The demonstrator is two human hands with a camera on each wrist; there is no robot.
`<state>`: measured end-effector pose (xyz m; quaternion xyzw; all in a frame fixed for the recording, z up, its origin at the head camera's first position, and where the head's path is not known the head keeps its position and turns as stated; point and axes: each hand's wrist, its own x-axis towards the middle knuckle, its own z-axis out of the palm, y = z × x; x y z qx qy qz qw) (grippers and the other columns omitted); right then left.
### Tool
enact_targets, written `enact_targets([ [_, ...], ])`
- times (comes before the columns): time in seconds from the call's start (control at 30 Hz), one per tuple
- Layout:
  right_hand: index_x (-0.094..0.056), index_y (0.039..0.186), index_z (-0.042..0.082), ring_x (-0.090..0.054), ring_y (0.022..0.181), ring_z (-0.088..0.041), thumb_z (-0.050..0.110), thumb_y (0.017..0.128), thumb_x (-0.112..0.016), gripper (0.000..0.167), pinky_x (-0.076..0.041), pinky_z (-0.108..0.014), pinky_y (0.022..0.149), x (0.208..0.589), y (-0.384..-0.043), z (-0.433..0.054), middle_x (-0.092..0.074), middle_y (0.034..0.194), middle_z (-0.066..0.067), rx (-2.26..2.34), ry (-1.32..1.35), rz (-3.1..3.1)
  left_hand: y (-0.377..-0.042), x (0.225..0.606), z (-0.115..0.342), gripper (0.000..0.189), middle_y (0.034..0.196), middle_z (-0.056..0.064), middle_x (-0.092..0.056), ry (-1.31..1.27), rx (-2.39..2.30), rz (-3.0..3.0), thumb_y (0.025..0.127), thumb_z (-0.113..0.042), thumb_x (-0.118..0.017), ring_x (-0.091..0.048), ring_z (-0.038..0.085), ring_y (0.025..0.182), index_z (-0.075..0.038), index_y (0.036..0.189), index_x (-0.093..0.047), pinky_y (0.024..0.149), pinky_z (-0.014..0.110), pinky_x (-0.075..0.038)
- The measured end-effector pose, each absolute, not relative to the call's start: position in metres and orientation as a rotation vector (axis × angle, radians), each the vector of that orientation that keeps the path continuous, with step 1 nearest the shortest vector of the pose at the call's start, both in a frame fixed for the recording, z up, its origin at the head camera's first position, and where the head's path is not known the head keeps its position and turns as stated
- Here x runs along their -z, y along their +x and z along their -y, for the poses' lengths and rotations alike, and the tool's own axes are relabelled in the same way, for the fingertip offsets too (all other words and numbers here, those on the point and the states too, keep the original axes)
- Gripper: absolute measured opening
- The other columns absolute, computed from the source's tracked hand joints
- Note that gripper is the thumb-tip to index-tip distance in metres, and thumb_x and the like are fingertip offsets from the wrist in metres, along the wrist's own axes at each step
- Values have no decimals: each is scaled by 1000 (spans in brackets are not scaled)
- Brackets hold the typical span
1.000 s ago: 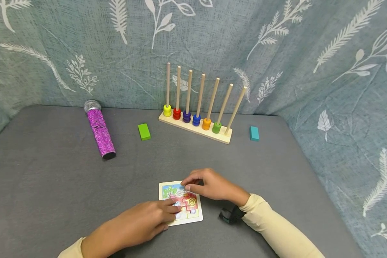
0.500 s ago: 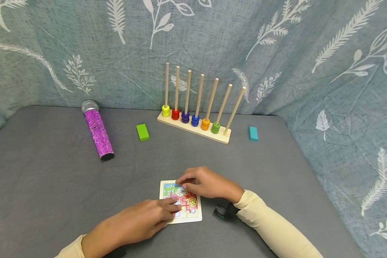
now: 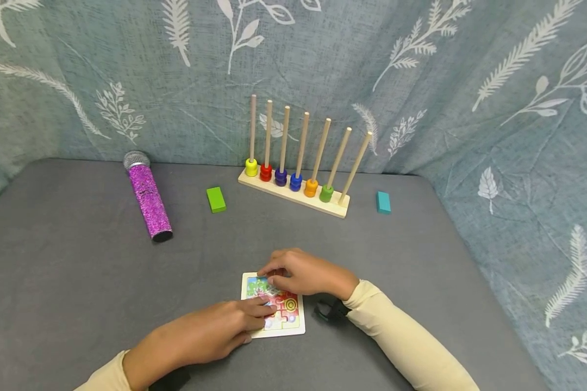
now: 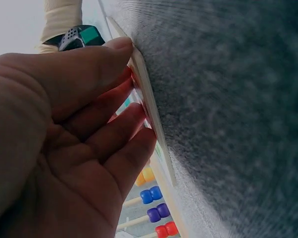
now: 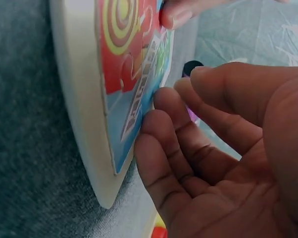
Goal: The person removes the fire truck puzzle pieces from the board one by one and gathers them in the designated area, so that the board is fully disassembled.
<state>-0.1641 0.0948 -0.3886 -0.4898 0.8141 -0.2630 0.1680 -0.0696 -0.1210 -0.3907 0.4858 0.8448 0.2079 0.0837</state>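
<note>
A small jigsaw puzzle in a pale square frame point(image 3: 299, 328) lies on the grey table, its picture showing red, blue and green parts. My left hand point(image 3: 220, 330) rests over its left side, fingers extended onto the pieces. In the left wrist view, the thumb point(image 4: 120, 44) lies at the frame's near edge. Over the far edge is my right hand point(image 3: 307, 274), its fingers gently bent. The right wrist view shows those fingertips point(image 5: 148, 124) along the blue part of the picture, the thumb apart from them and nothing pinched between.
Behind the puzzle stands a wooden peg rack point(image 3: 293, 196) with coloured beads on most of its upright rods. A sequinned purple microphone point(image 3: 150, 201) lies to the left. A green block point(image 3: 216, 200) and a teal block point(image 3: 383, 202) flank the rack. A patterned curtain point(image 3: 186, 108) hangs behind.
My right hand has slid leftward along the puzzle's far edge, uncovering its upper right part. My left hand has stayed nearly in place on the pieces.
</note>
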Motion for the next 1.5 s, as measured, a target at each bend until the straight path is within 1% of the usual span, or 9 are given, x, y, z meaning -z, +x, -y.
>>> enact_targets([
  [0.23, -72, 115, 6, -47, 71, -6, 5, 96, -56, 25, -40, -18, 66, 388, -167, -84, -58, 87, 2, 685, -1431, -2318, -70, 392, 123, 23, 133, 0, -59, 1488, -607, -2512, 88, -2, -67, -50, 23, 128, -11, 109, -72, 95, 38, -48],
  [0.3, -72, 114, 6, -46, 71, -7, 5, 96, -57, 24, -40, -18, 67, 389, -167, -82, -58, 87, 1, 665, -1445, -2321, -69, 393, 124, 26, 134, 1, -59, 1481, -609, -2511, 88, -2, -67, -49, 24, 129, -9, 113, -71, 96, 39, -48],
  [0.43, -72, 113, 6, -46, 71, -7, 5, 95, -58, 23, -40, -18, 68, 389, -167, -78, -58, 87, 1, 627, -1439, -2340, -70, 393, 123, 25, 133, 2, -59, 1524, -617, -2517, 88, -1, -67, -50, 23, 128, -10, 111, -72, 95, 40, -48],
  [0.5, -72, 114, 7, -46, 72, -7, 6, 95, -59, 23, -39, -19, 69, 389, -166, -77, -57, 86, 3, 603, -1429, -2355, -70, 394, 122, 20, 132, 3, -60, 1554, -623, -2524, 88, -1, -67, -51, 24, 128, -11, 104, -73, 94, 40, -49],
  [0.73, -74, 112, 10, -49, 77, -8, 9, 96, -57, 23, -41, -22, 76, 388, -164, -74, -57, 87, 4, 538, -1400, -2406, -71, 394, 121, 29, 133, 1, -59, 1495, -623, -2508, 88, -2, -67, -49, 23, 129, -9, 116, -71, 94, 38, -49],
  [0.97, -73, 107, 9, -54, 84, -10, 5, 95, -54, 24, -43, -24, 83, 392, -164, -71, -64, 96, 0, 547, -1442, -2418, -70, 395, 121, 24, 133, 1, -59, 1534, -606, -2517, 88, -2, -67, -50, 23, 128, -11, 110, -73, 93, 39, -50],
  [1.13, -69, 103, 12, -51, 84, -8, 5, 93, -55, 19, -42, -22, 81, 393, -164, -67, -62, 97, 3, 551, -1419, -2435, -71, 395, 122, 24, 132, 1, -60, 1553, -617, -2521, 88, -1, -67, -50, 24, 128, -11, 109, -73, 94, 39, -49],
  [1.37, -61, 93, 19, -48, 77, -7, 10, 90, -61, 9, -39, -19, 70, 397, -160, -64, -53, 89, 8, 581, -1364, -2440, -69, 397, 121, 42, 135, 4, -58, 1498, -688, -2510, 89, -2, -66, -49, 24, 129, -5, 131, -61, 93, 37, -49],
  [1.5, -62, 96, 15, -49, 75, -6, 8, 91, -62, 9, -40, -18, 70, 398, -161, -65, -55, 88, 8, 657, -1331, -2417, -70, 396, 121, 40, 136, 4, -57, 1460, -703, -2495, 90, -2, -65, -49, 25, 129, -5, 130, -62, 95, 39, -49],
])
